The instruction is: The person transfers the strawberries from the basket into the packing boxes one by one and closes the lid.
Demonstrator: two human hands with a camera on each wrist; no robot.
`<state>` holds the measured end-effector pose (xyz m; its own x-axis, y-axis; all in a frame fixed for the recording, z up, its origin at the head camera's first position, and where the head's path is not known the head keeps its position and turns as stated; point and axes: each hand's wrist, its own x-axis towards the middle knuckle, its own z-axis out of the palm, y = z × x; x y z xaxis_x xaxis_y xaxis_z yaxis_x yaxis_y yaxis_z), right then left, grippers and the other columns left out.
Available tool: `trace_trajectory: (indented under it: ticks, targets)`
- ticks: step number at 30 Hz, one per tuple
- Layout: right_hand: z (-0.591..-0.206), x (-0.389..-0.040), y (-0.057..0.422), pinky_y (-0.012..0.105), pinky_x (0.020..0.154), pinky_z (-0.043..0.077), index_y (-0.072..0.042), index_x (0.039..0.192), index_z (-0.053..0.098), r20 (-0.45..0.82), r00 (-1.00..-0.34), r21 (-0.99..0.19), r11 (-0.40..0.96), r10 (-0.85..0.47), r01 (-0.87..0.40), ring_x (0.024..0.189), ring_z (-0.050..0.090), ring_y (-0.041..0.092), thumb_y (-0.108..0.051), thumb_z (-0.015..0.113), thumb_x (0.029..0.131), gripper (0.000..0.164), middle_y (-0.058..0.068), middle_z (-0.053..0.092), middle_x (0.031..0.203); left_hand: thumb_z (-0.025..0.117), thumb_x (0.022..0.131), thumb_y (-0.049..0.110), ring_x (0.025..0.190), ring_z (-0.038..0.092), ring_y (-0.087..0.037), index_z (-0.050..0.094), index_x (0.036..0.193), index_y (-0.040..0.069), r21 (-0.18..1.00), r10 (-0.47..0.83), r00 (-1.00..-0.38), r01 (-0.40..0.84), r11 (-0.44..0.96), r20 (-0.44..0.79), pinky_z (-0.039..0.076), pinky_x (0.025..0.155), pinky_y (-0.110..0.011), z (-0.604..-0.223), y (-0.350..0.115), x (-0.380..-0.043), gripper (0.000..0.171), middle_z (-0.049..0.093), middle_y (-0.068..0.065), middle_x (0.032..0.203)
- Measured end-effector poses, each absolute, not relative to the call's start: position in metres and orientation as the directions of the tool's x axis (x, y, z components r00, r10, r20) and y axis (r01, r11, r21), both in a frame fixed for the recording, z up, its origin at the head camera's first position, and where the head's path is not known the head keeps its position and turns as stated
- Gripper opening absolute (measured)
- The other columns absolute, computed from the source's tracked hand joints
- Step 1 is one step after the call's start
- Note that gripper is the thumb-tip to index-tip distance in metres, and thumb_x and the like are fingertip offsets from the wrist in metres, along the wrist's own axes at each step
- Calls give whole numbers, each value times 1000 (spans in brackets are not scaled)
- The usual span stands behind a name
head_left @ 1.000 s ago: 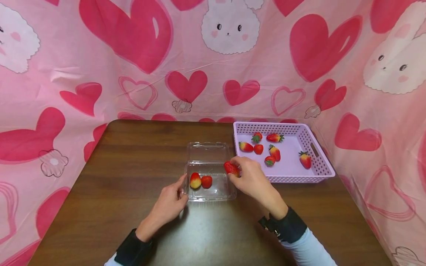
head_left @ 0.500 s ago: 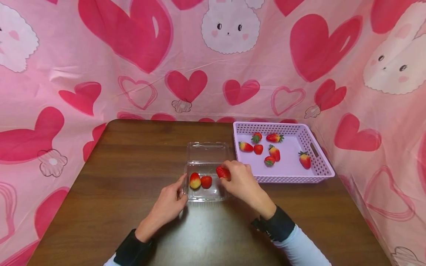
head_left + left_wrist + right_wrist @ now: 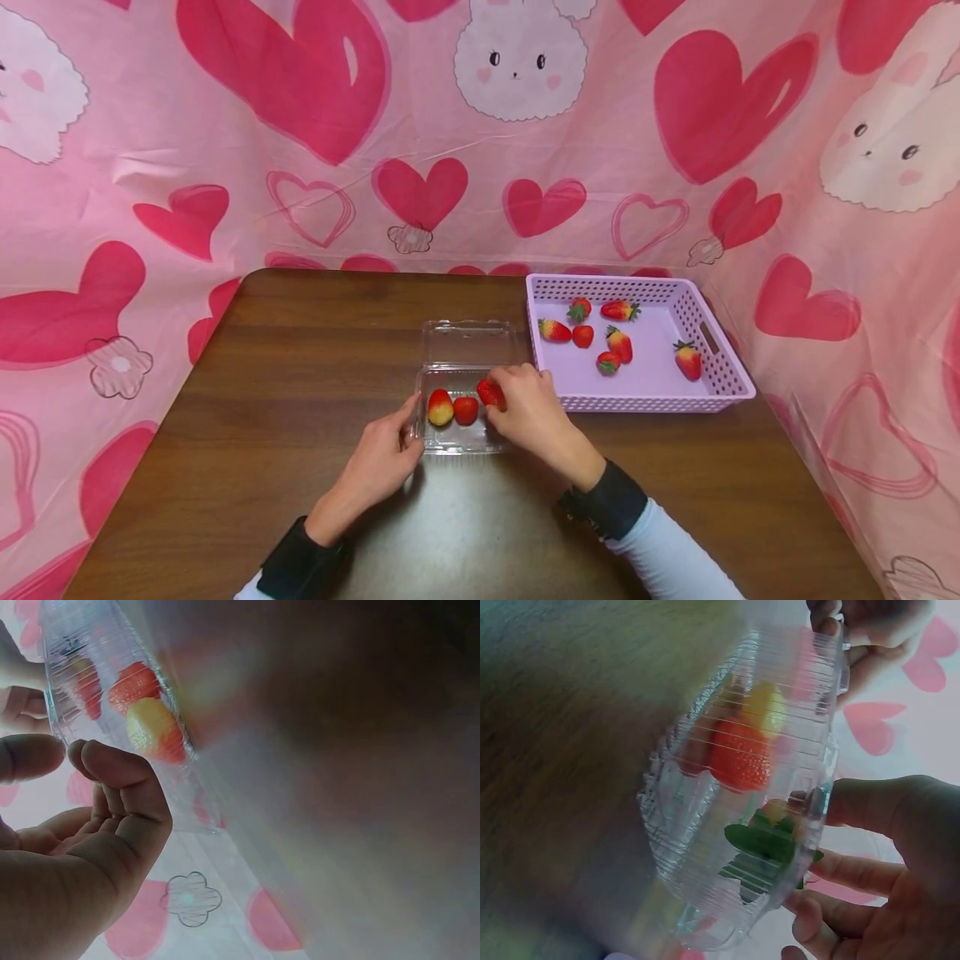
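Note:
My right hand (image 3: pixel 528 408) holds a strawberry (image 3: pixel 489 392) in the right part of a clear plastic clamshell box (image 3: pixel 480 446); its green leaves (image 3: pixel 761 844) show through the box wall in the right wrist view. Two strawberries lie side by side in the box: a red and pale yellow one (image 3: pixel 440 407) at the left and a red one (image 3: pixel 466 410) beside it. At the box's left edge, my left hand (image 3: pixel 378 454) pinches the rim between thumb and index finger. The box's lid (image 3: pixel 468 342) lies folded back, away from me.
A lilac perforated basket (image 3: pixel 652 404) with several strawberries (image 3: pixel 619 343) stands at the back right, close to the box. Both stand on a dark wooden table (image 3: pixel 315 358). A pink heart-print cloth (image 3: pixel 322 225) hangs behind and at the sides.
My right hand has moved left and slightly down with the strawberry, from the box's right edge to inside, close to the red one. My left hand has stayed in place.

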<state>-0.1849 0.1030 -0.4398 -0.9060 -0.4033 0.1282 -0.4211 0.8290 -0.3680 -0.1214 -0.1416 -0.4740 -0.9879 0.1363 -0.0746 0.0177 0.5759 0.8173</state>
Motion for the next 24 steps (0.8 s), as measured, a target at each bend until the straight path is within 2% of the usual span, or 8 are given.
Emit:
trace_trajectory:
  ticks: [8, 24]
  targets:
    - [-447, -188, 100, 42, 76, 42, -7, 115, 75, 129, -898, -323, 839, -420, -438, 94, 61, 27, -24, 91, 81, 42, 10, 75, 102, 69, 94, 3, 65, 50, -19, 44, 159, 3, 811, 137, -987, 16, 585, -80, 45, 55, -27, -472, -142, -122, 69, 53, -3, 76]
    - [-458, -192, 96, 43, 76, 38, -7, 109, 76, 114, -896, -245, 862, -428, -443, 89, 59, 28, -24, 90, 82, 35, 7, 74, 91, 67, 93, 2, 63, 48, -18, 46, 158, 2, 807, 140, -988, 35, 590, -59, 41, 52, -27, -473, -142, -122, 68, 51, -3, 74]
